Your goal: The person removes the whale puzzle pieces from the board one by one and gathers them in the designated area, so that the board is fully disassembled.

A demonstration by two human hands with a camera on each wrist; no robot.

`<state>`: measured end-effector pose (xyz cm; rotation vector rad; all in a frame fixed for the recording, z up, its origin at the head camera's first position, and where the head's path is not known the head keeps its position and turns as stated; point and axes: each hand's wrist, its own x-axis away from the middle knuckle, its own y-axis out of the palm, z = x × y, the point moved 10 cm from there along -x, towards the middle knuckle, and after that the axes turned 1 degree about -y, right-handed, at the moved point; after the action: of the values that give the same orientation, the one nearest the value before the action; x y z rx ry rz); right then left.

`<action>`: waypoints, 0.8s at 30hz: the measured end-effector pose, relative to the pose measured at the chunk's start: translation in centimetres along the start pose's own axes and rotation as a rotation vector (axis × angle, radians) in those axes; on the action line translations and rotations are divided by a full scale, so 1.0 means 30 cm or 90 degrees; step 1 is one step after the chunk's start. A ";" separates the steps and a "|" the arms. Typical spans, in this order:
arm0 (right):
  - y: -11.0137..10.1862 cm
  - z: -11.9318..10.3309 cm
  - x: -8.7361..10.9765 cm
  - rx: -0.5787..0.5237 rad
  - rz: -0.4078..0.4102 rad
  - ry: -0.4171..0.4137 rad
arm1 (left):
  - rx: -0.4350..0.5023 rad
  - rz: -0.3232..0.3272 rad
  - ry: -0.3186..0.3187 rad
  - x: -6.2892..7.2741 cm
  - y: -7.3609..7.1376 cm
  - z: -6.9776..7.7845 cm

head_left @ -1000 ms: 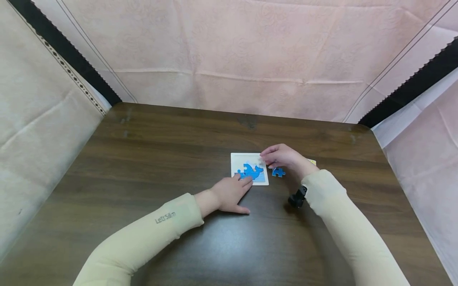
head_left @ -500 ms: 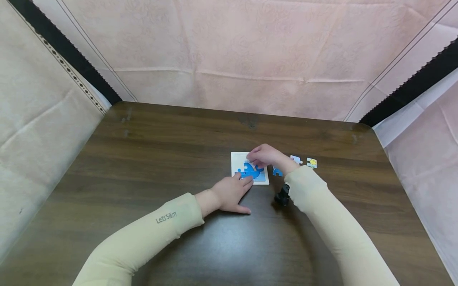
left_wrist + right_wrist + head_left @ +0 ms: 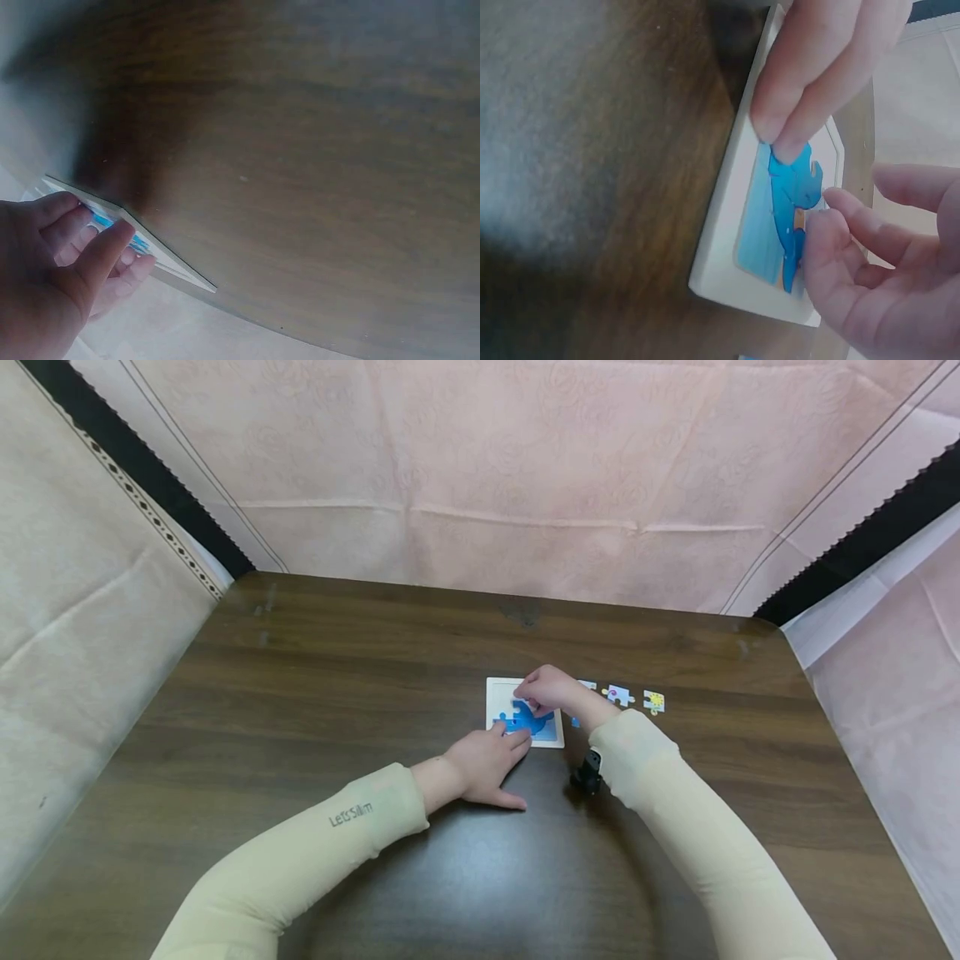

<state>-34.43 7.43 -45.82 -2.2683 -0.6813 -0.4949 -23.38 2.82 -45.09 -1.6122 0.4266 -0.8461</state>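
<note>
A small square puzzle board [image 3: 494, 697] with a pale rim lies on the table; a blue whale picture [image 3: 784, 199] fills part of it. My left hand [image 3: 486, 766] rests with its fingers spread straight over the board's near left edge. Above the upper part of the picture is my right hand [image 3: 553, 687], thumb and fingertips brought together. They appear to pinch a puzzle piece, mostly hidden behind the fingers in both the head and right wrist views. Left fingertips [image 3: 787, 142] touch the picture's lower edge.
Several loose puzzle pieces lie right of the board: a pale one [image 3: 619, 695], a yellow one [image 3: 653, 702], others partly behind the right hand. A black wrist camera [image 3: 587, 772] hangs low under the right wrist. Brown wooden table [image 3: 360, 693]; cloth walls [image 3: 487, 485] enclose it.
My right hand has moved left from the board's upper right corner to over the picture and curled in, uncovering loose pieces on the right. My left hand stays in place.
</note>
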 end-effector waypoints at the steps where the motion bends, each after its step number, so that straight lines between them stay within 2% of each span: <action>1: -0.004 0.002 0.001 0.005 0.005 0.005 | 0.000 -0.001 0.000 0.001 0.000 0.001; 8: -0.034 0.014 -0.002 0.057 0.045 0.015 | -0.015 0.008 0.002 0.007 -0.004 0.003; 15: -0.036 0.008 -0.010 0.079 0.041 0.000 | -0.024 0.015 0.003 0.005 -0.004 0.001; 24: -0.032 -0.003 -0.019 0.083 0.036 -0.038 | -0.020 0.005 0.000 -0.001 0.000 -0.002</action>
<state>-35.47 7.77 -45.56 -2.1809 -0.6578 -0.3463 -23.45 2.81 -45.10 -1.6393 0.4473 -0.8372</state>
